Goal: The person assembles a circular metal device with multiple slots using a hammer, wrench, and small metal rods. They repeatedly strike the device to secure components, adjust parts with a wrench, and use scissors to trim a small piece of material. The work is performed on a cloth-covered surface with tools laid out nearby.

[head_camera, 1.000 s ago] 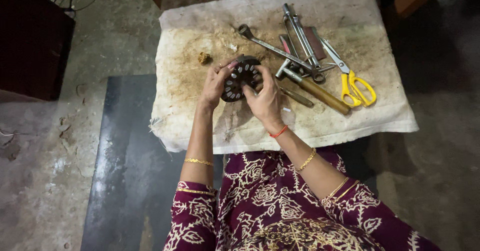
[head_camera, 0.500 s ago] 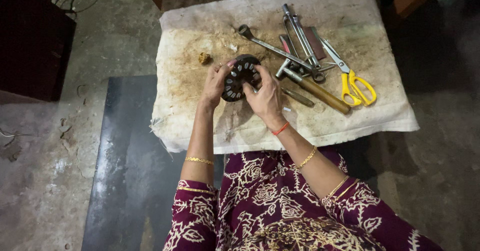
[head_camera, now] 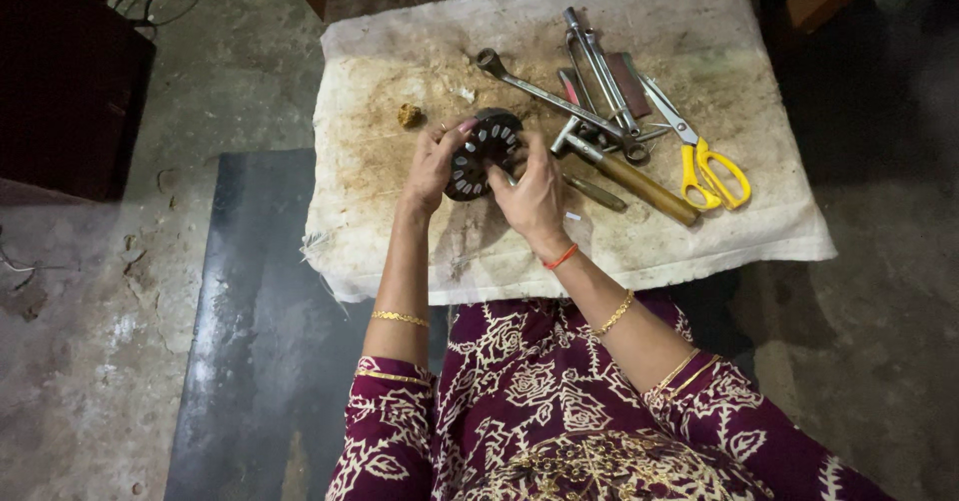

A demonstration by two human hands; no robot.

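Observation:
Both my hands hold a round black slotted metal part (head_camera: 482,151) tilted up above a stained white cloth (head_camera: 420,231). My left hand (head_camera: 432,166) grips its left rim with fingers curled over the top edge. My right hand (head_camera: 530,193) cups its right and lower side. The face with a ring of pale slots is turned toward me. The part's back is hidden.
Tools lie on the cloth's right half: a long spanner (head_camera: 539,91), a hammer with wooden handle (head_camera: 629,176), yellow-handled scissors (head_camera: 704,156), metal rods (head_camera: 599,61). A small brown lump (head_camera: 409,114) sits left of my hands. A dark metal sheet (head_camera: 250,331) lies on the concrete floor.
My hands have shifted their hold on the round part very slightly; nothing else has moved.

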